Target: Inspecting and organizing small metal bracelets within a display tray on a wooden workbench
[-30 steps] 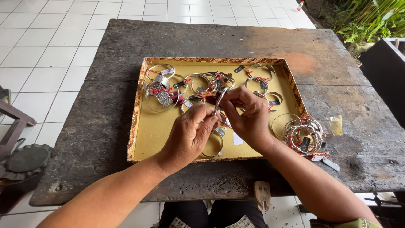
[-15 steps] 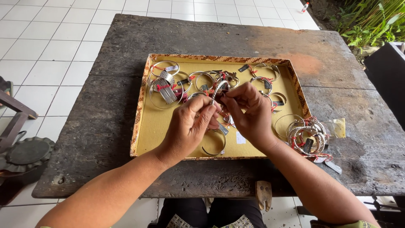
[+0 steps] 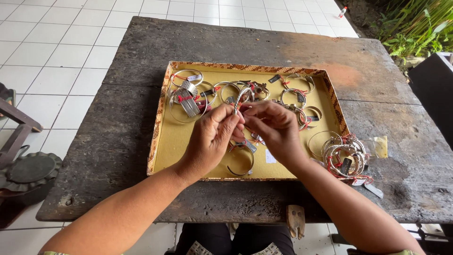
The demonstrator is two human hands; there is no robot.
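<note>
Together, both hands [image 3: 245, 132] pinch a twisted silver bangle [image 3: 240, 98] — above the tray [image 3: 174, 141].

One tray [image 3: 158, 137] sat on one bench [image 3: 118, 123]; two hands worked there; one pile of bangles [image 3: 343, 155] lay outside it.

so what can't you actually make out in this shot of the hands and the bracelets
Head view, the only one:
- The lower part of the twisted silver bangle is hidden behind the fingers of the left hand and right hand.
- Print on the small tags in the yellow tray is too small to tell.
- How many pieces are in the bracelet pile beside the tray: they overlap.
- The dark object at right is cut off by the edge.
</note>
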